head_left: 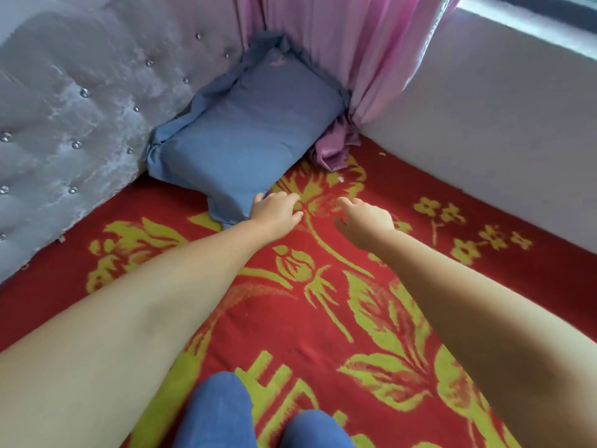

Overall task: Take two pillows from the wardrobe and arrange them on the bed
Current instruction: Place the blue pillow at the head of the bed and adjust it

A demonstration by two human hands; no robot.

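- 1 blue pillow (245, 130) is on the bed, wedged into the corner between the tufted grey headboard (80, 108) and the pink curtain (355, 50). It lies flat, long axis angled along the headboard.
- No 2nd pillow in view, and no wardrobe either. Judgement: task about half done.
- Left hand (274, 211): fingers loosely spread, empty, fingertips touching or just beside the pillow's near corner flap. Can't tell whether it presses the fabric.
- Right hand (365, 218): loosely curled, index partly extended, empty, hovering over the red floral blanket (323, 318), clear of the pillow.
- Step in hand, likely: final squaring of pillow 1.
- How to do it well:
  - Tuck or flatten the loose near corner flap so the edge runs straight.
  - Pull the far end slightly off the curtain hem (332, 150), which bunches against it.
  - Leave room along the headboard to the left for pillow 2, so both sit in 1 line.
- Risk: dragging the pillow could ruck the blanket; lift rather than slide.
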